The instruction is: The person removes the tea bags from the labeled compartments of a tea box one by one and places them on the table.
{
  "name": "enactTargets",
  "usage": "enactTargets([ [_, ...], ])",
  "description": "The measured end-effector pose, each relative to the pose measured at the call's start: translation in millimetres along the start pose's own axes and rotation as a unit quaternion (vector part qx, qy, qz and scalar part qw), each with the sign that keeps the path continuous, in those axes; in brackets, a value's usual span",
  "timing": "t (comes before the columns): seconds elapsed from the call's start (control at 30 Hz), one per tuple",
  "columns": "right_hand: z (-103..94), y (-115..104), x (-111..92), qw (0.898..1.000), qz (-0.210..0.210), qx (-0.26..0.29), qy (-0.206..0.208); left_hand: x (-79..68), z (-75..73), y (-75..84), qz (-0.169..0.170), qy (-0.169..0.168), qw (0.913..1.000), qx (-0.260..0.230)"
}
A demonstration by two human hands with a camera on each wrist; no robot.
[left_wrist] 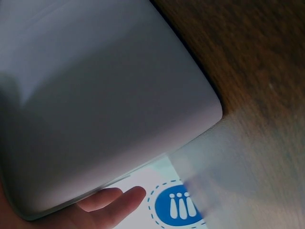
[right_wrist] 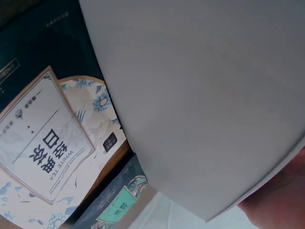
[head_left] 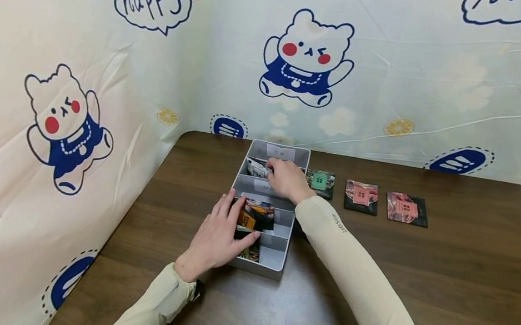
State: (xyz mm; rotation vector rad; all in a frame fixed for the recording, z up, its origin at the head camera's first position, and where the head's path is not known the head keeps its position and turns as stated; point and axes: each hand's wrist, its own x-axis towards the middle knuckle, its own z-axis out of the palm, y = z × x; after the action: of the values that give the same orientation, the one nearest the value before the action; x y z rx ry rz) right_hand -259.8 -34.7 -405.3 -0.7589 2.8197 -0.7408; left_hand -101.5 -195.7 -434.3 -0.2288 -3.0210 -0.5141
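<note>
A long grey divided box [head_left: 275, 268] lies on the table. My left hand [head_left: 216, 237] rests on its left side with fingers spread over the rim, the thumb reaching across a near compartment. Its fingers [left_wrist: 126, 202] show beneath the box wall in the left wrist view. With bent fingers, my right hand [head_left: 288, 179] pinches the edge of a whitish packet [head_left: 256, 168] in a far compartment; the fingertips are partly hidden. Orange-and-dark sachets [head_left: 260, 216] stand in a nearer compartment, and another dark sachet [head_left: 253, 251] lies in the nearest one.
Right of the box lie a green-labelled sachet [head_left: 320, 183], a pink-labelled sachet [head_left: 361, 197] and a second pink-labelled one [head_left: 407, 208]. A white tea packet [right_wrist: 52, 143] lies beside the box, mostly hidden under my right forearm in the head view. A printed curtain [head_left: 382, 91] hangs behind.
</note>
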Motion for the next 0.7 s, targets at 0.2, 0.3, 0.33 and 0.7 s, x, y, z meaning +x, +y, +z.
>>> enactTargets([
  [0.2,1.0,-2.2,-0.9,1.000,0.008,-0.010,0.007,-0.4,0.0,0.2,-0.002,-0.001,1.0000,-0.001],
  [0.3,0.9,-2.5,-1.8,1.000,0.011,-0.016,0.009,-0.2,0.3,0.2,-0.003,0.000,1.0000,-0.002],
  [0.33,0.8,-2.4,-2.0,1.000,0.012,-0.018,0.010,-0.2,0.4,0.1,-0.003,0.000,1.0000,-0.003],
  [0.7,-2.2,-0.4,-6.4,0.999,0.006,-0.038,0.010,0.6,2.3,-1.2,0.003,0.014,0.9999,0.001],
])
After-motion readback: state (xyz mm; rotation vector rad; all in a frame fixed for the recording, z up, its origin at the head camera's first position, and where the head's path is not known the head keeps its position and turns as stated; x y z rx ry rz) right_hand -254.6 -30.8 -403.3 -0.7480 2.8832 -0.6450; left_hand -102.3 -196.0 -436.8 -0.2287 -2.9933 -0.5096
